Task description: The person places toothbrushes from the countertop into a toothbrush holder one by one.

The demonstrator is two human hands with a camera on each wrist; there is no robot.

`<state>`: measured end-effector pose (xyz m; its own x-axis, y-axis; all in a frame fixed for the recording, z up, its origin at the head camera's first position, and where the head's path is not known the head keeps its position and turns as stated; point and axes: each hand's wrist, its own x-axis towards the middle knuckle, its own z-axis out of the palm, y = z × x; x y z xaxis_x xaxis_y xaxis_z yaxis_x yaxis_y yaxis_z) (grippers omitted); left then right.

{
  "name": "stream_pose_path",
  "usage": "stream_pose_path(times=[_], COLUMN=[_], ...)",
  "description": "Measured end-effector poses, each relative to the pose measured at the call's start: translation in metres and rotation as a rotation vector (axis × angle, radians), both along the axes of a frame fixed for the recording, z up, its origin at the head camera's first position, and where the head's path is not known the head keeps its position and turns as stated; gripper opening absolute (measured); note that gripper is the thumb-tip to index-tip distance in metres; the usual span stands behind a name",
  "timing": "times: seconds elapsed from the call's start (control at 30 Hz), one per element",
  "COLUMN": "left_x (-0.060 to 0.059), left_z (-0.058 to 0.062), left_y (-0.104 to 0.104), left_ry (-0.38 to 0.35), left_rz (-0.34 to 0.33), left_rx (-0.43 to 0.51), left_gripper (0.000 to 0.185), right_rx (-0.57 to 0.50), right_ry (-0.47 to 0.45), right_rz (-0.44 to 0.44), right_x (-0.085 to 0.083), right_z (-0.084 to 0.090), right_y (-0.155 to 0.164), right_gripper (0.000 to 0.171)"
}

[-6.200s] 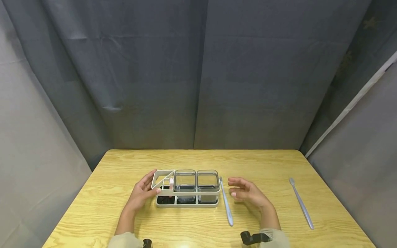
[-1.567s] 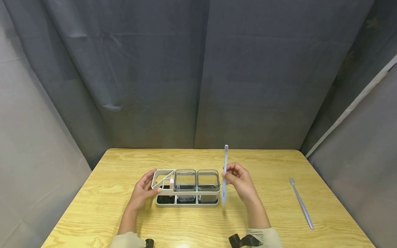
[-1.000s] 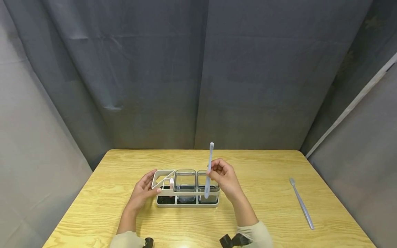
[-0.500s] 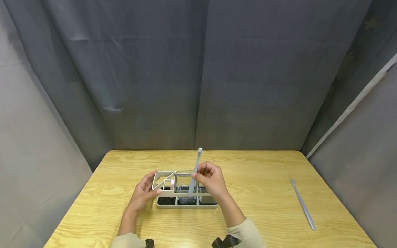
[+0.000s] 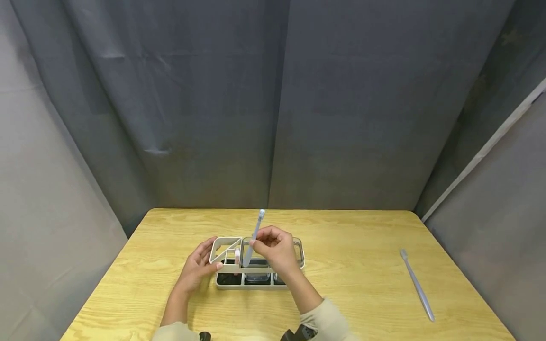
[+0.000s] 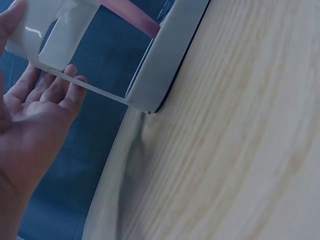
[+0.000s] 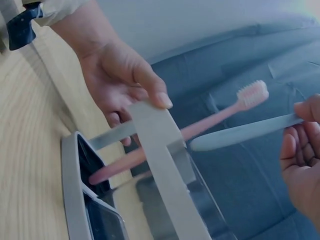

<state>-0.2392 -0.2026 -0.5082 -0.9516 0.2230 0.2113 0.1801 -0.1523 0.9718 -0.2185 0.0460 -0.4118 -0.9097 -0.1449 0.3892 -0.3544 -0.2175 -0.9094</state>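
The left hand (image 5: pixel 198 265) grips a holder (image 5: pixel 257 270); the right hand (image 5: pixel 276 247) pinches a tilted toothbrush (image 7: pixel 240 133), seemingly above it, short of the bench's far edge (image 5: pixel 341 211).

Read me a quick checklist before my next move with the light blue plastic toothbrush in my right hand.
1. Light blue plastic toothbrush pinched by the right hand: ok.
2. Its bristle end uppermost: ok, though it leans.
3. White plastic two-tier rack held at its left end by the left hand: ok.
4. Blue handle inside the rack: not ok; its lower end shows outside the upper tier.
5. Blue handle clear of the rack's edge: cannot tell; they look very close.
6. Pink plastic toothbrush standing in the rack, bristles up: ok.
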Motion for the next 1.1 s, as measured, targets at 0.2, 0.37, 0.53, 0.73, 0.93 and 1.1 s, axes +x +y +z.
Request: stream_pose_path(times=[0.2, 0.37, 0.53, 0.73, 0.93, 1.1], left_x=[-0.002, -0.003, -0.002, 0.0, 0.0, 0.0], left_z=[0.003, 0.004, 0.004, 0.002, 0.001, 0.001], left_y=[0.0, 0.0, 0.001, 0.002, 0.002, 0.0], left_ry=[0.012, 0.007, 0.009, 0.002, -0.001, -0.003], left_rz=[-0.006, -0.01, -0.006, 0.023, 0.027, 0.014], left_rx=[-0.007, -0.005, 0.005, -0.005, -0.009, -0.009], left_gripper=[0.072, 0.073, 0.073, 0.072, 0.071, 0.071], right_rx=[-0.082, -0.091, -0.016, 0.102, 0.204, 0.304], right_ry=[0.087, 0.076, 0.052, 0.066, 0.051, 0.045], right_rz=[0.002, -0.003, -0.065, -0.023, -0.006, 0.013], right_x=[-0.005, -0.008, -0.001, 0.008, 0.004, 0.001], right_z=[-0.005, -0.006, 0.002, 0.01, 0.011, 0.015], right_y=[-0.012, -0.019, -0.026, -0.027, -0.025, -0.023], right_gripper=[0.018, 0.011, 0.009, 0.008, 0.006, 0.005])
